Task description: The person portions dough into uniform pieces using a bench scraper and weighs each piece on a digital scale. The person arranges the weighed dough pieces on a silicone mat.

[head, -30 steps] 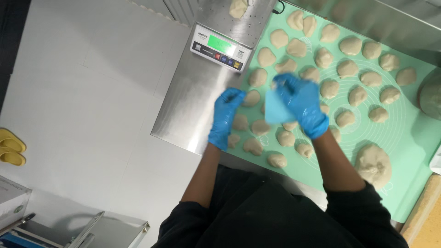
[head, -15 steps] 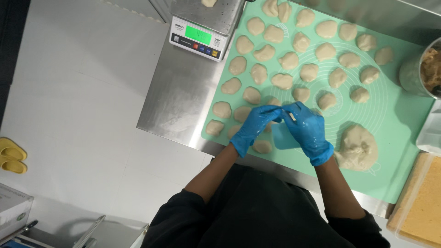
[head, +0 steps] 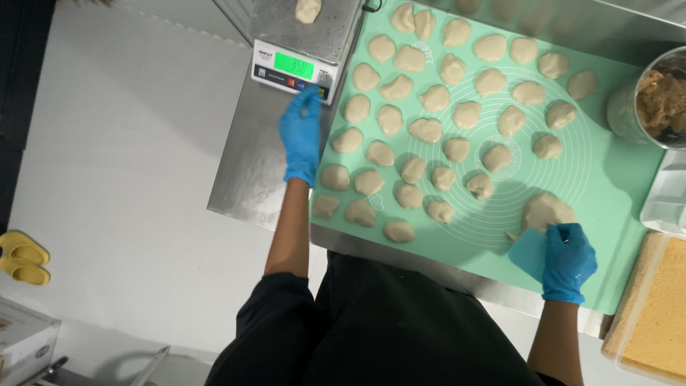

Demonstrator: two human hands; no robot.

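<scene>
blue-gloved left hand (head: pixel 301 134) lies flat with its fingers spread, fingertips touching the front edge of the digital scale (head: pixel 304 39), which carries one dough piece (head: pixel 308 10) on its steel platform. right hand (head: pixel 568 261) grips a pale blue scraper (head: pixel 529 254) pressed against the large dough lump (head: pixel 547 212) near the mint green mat (head: pixel 614 179)'s front edge. rows of small dough portions (head: pixel 426 130) fill the mat's left and middle; bare mat lies to the right of the lump. a steel bowl (head: pixel 647 100) sits at the right edge.
</scene>
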